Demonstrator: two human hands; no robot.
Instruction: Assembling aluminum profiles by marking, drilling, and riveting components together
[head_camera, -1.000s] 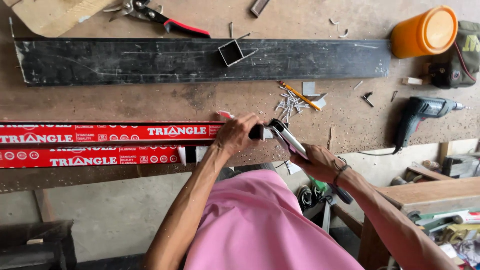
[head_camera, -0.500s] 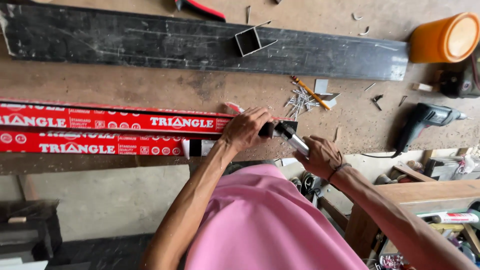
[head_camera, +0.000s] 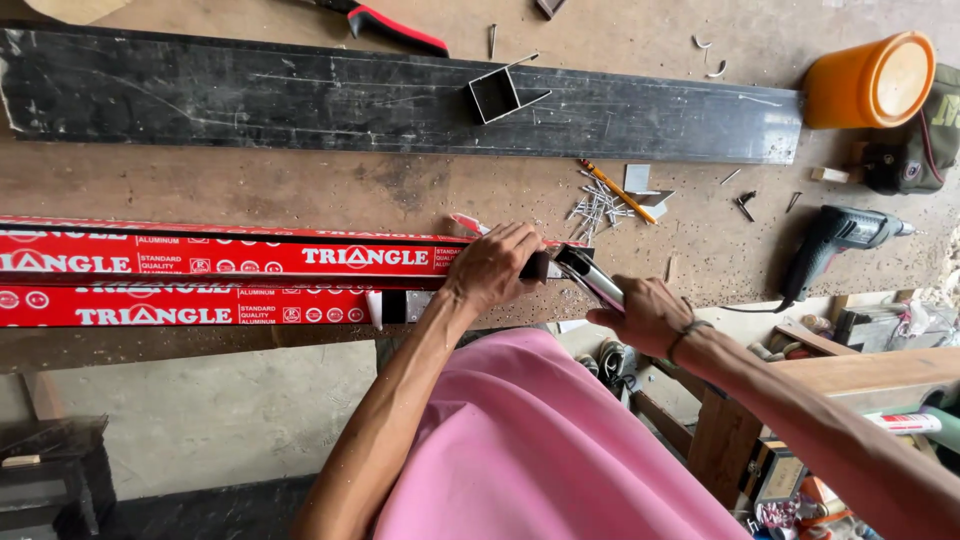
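Two long red-wrapped aluminium profiles (head_camera: 220, 258) lie side by side along the near edge of the wooden workbench (head_camera: 300, 195). My left hand (head_camera: 493, 268) presses down on the right end of the upper profile, fingers curled over it. My right hand (head_camera: 648, 312) grips a short shiny metal piece (head_camera: 590, 275) whose tip meets that same profile end. The joint itself is partly hidden under my left fingers.
A long black bar (head_camera: 300, 95) with a small square tube offcut (head_camera: 495, 95) lies across the bench. Loose nails (head_camera: 597, 205), a pencil (head_camera: 618, 192), an orange tub (head_camera: 870, 80), a power drill (head_camera: 835, 240) and red-handled pliers (head_camera: 395, 25) lie around. A wooden stool (head_camera: 800, 390) stands at right.
Both hands stay at the profile's right end with the metal piece. The view has shifted slightly, so the bench items sit a little higher in frame.
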